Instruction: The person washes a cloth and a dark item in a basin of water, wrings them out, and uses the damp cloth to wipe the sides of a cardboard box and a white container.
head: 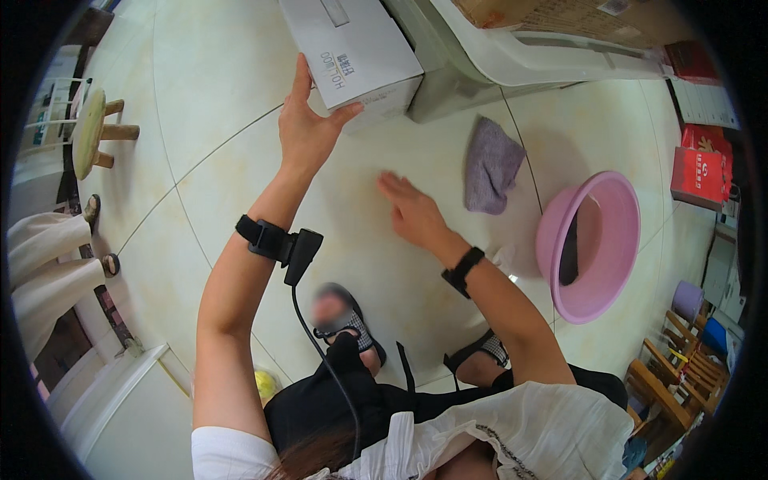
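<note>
With fingers spread, my left hand (312, 123) touches the near end of a white cardboard box (372, 54) at the top middle; the thumb lies at its near edge and the index finger along its left side. The box bears printing and stands against a grey-green plastic container. My right hand (417, 210) is over the tiled floor, slightly blurred, with nothing seen in it. To its right a purple-grey cloth (493, 165) lies crumpled on the tiles. Farther right is a pink plastic basin (546, 246), with a dark flat thing (569, 255) inside.
A white plastic rim (498, 66) and a brown cardboard box (540, 18) are at the upper right. A small wooden stool (90, 135) and another person's legs (54, 258) are at the left. Red paper bags (699, 174) and wooden chairs (660, 390) line the right side.
</note>
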{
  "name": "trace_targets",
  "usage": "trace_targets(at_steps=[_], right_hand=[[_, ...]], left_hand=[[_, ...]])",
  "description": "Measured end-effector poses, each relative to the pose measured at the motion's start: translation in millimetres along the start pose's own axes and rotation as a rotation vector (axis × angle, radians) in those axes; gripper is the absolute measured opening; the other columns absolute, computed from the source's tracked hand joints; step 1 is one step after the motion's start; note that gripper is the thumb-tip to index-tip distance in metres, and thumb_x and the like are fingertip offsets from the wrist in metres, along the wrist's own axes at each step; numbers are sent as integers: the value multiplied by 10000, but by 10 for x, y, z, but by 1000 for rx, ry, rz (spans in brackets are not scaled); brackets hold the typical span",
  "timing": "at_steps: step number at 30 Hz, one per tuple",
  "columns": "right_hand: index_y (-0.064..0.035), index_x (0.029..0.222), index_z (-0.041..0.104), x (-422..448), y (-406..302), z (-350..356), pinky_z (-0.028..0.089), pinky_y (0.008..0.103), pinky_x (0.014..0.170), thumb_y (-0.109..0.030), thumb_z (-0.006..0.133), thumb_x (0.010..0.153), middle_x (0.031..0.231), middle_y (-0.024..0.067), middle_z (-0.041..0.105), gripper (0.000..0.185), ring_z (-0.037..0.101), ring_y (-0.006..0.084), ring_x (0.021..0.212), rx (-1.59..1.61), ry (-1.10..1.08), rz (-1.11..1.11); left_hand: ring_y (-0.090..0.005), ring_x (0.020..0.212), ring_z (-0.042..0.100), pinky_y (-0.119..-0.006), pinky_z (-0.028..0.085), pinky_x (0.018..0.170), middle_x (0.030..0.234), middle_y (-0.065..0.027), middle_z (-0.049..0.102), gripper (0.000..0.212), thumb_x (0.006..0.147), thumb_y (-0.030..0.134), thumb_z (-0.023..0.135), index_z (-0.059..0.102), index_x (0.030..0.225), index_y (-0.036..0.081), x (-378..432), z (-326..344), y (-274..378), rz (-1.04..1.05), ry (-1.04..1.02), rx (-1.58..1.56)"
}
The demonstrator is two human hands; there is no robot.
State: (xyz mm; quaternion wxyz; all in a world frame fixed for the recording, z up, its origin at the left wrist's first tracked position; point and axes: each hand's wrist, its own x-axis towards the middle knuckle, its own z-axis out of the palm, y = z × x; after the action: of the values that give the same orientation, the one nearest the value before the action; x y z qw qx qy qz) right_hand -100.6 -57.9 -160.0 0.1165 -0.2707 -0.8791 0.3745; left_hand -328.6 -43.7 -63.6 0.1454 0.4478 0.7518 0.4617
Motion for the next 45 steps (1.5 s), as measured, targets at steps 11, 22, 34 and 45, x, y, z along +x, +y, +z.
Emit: trace_targets(at_steps=[11,22,34,45], right_hand=[[87,1386,318,899,27,593,149,430,1164,-100,468,827,1467,225,321,609,234,321,1403,-327,47,68],[44,1346,415,-87,-140,575,233,407,1143,-10,450,797,1446,168,384,553,338,275,1360,-114,-219,-347],[2,1376,405,453,830,-299,248,388,1142,-60,471,837,1438,211,379,547,317,324,1366,-311,264,252],[62,1349,399,-198,-331,753,186,415,1159,-71,396,874,1454,200,360,493,302,284,1379,-129,-107,-246]], left_hand=[[-250,1247,493,-345,403,1013,1372,-145,500,983,678,100,817,239,1471,31,46,-38,204,-69,-48,-94],[-269,1236,505,-355,406,1012,1324,-160,534,991,645,98,831,266,1456,30,21,-6,144,-33,9,-106],[-265,1278,466,-355,396,1021,1349,-163,511,998,667,109,824,238,1473,70,-16,58,127,-72,-6,-126],[-255,1309,430,-349,369,1046,1416,-145,448,992,703,132,810,201,1483,62,-21,-39,90,-87,-92,-79]])
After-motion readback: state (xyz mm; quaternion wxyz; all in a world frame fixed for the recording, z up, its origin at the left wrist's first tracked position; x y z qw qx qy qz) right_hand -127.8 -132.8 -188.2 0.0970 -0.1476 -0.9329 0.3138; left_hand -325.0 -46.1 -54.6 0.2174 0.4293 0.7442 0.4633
